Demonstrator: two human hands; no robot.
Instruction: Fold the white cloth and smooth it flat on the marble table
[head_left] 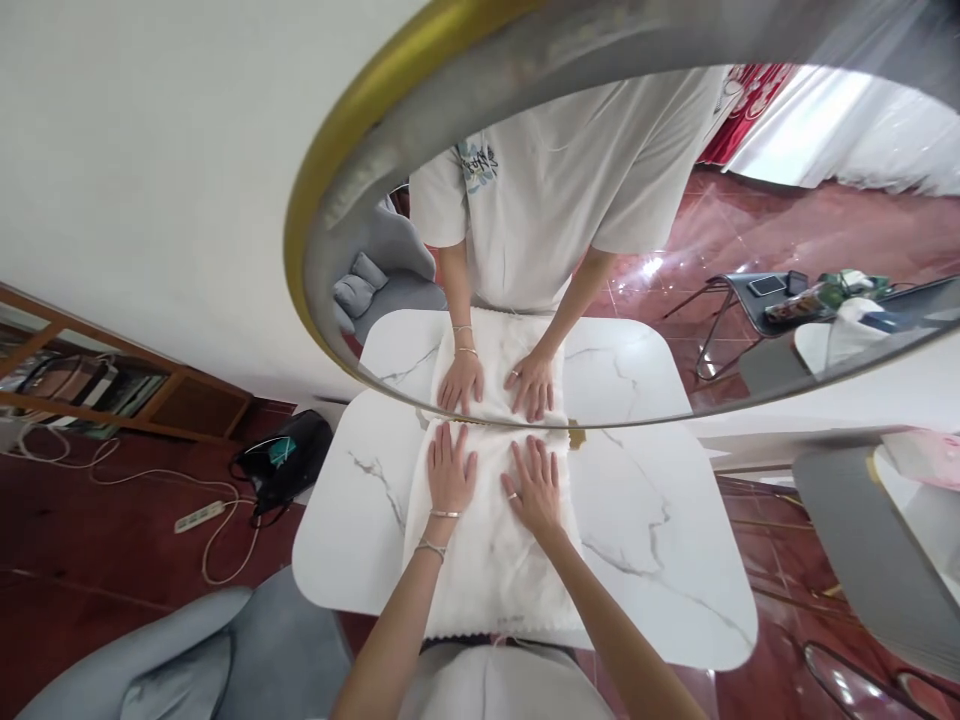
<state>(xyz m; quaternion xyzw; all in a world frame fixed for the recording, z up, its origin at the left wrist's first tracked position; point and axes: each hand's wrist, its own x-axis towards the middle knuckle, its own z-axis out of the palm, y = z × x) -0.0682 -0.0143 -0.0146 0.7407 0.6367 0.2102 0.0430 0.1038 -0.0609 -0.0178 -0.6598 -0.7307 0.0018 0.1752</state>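
A white cloth, which looks like a towel with a scalloped near edge, lies spread across the marble-patterned table. My left hand rests flat on its far left part, fingers pointing away from me, with bracelets on the wrist. On the far right part lies my right hand, palm down with fingers somewhat spread and a ring on one finger. Neither hand grips anything. The cloth's far edge reaches the foot of the mirror, where both hands and the cloth appear reflected.
The mirror's gold frame rises at the table's far side. Left on the floor are a black bag, a power strip with cables, and a wooden shelf. A grey armchair stands near left, a grey chair at right.
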